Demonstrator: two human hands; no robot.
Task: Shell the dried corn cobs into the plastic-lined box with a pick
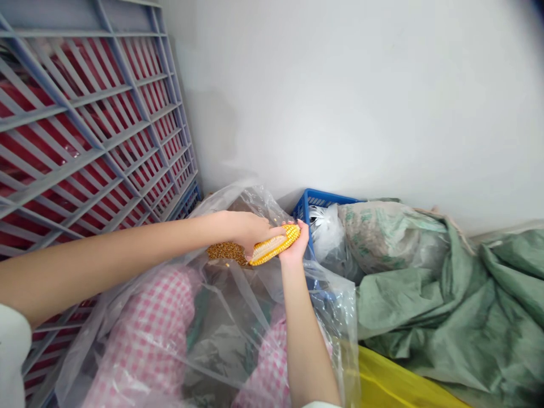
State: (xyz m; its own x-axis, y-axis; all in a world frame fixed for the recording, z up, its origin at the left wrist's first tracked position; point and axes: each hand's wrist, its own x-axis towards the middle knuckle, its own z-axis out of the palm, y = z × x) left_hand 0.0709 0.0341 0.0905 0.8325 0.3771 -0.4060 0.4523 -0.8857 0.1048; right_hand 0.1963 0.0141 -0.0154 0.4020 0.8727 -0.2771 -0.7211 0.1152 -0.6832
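Nearest the camera, a white sleeve (11,351) at the lower left leads along a bare forearm to the left hand (253,233), which reaches in from that side and closes over the near end of a dried corn cob (274,245). The right hand (294,245) rises from below and cups the far end, fingers curled round the tip. The hands are together, both clamped on the cob, which sits tilted between them with a pale strip of bare core showing among its yellow kernels. Left of the cob stands a grey plastic rack (97,130), with something red behind its slats. Just beside the cob on that side lies a heap of loose brown kernels (225,253). Below the cob, a clear plastic sheet (229,317) spreads over pink gingham cloth (144,340). Behind the cob is a blue plastic crate (323,199). To its right sit a pale sack (382,238), its green printing too blurred to read, and a green woven sack (437,306), with a yellow bag (391,382) below. A white wall (361,96) rises above the cob.
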